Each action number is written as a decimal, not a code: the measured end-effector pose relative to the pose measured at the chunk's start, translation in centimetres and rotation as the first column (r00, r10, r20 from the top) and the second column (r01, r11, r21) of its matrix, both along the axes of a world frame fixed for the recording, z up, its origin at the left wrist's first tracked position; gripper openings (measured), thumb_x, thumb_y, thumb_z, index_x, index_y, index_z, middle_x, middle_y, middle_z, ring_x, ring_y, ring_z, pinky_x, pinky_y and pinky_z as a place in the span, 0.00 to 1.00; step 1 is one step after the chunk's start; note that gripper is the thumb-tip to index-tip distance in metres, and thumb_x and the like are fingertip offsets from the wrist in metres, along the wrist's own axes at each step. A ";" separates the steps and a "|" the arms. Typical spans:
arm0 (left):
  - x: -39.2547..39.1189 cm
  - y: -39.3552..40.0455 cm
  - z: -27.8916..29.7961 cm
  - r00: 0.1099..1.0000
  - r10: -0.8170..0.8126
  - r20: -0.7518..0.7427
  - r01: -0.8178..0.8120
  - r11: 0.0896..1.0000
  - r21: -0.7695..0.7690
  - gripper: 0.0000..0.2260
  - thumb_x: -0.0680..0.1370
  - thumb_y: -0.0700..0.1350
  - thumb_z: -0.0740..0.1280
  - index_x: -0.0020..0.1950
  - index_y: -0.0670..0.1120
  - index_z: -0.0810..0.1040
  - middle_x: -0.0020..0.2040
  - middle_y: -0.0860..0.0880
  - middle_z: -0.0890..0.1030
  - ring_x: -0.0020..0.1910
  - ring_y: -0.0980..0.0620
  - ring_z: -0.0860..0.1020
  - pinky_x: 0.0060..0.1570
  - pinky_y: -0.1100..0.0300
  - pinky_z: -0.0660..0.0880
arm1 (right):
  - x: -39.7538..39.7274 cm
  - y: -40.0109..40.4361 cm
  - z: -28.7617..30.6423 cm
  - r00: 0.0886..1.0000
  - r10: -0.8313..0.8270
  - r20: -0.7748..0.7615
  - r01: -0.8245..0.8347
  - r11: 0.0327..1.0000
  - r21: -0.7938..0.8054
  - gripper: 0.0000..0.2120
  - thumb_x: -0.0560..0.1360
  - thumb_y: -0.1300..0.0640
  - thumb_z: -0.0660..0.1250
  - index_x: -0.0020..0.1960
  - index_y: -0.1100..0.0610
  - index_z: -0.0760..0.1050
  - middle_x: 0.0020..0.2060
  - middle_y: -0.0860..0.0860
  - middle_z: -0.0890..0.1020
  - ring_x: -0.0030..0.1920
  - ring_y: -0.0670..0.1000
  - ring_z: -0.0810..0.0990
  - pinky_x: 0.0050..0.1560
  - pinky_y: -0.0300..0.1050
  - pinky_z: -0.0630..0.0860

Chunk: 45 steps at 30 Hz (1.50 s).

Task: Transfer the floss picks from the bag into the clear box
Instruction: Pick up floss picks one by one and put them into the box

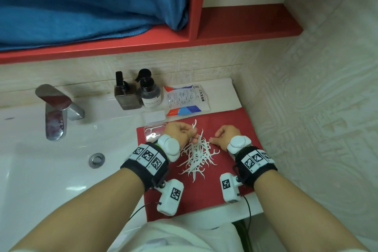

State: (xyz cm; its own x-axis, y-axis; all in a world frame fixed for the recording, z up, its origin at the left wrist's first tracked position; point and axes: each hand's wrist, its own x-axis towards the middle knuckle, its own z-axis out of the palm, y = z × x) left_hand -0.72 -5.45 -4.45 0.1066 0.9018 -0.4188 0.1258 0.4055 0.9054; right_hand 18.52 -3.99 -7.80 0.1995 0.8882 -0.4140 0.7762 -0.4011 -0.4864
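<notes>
i see the floss picks heaped on the red mat between my hands. my left hand pinches a few picks; my right hand hovers with fingers loosely curled, holding nothing. the clear box sits just left. the bag behind carries chinese print i can't read.

Floss picks on mat, bag behind.

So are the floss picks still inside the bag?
No: the floss picks lie in a loose heap on the red mat between the two hands, while the bag lies flat behind them.
</notes>
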 end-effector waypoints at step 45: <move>-0.4 0.8 -2.2 0.939 -0.030 0.343 0.049 0.998 -0.047 0.05 0.78 0.38 0.66 0.48 0.41 0.81 0.40 0.45 0.85 0.39 0.49 0.84 0.39 0.61 0.79 | -4.3 1.4 4.4 0.715 0.097 -0.692 0.057 0.979 0.196 0.04 0.71 0.56 0.76 0.44 0.49 0.84 0.38 0.46 0.86 0.39 0.42 0.84 0.39 0.33 0.77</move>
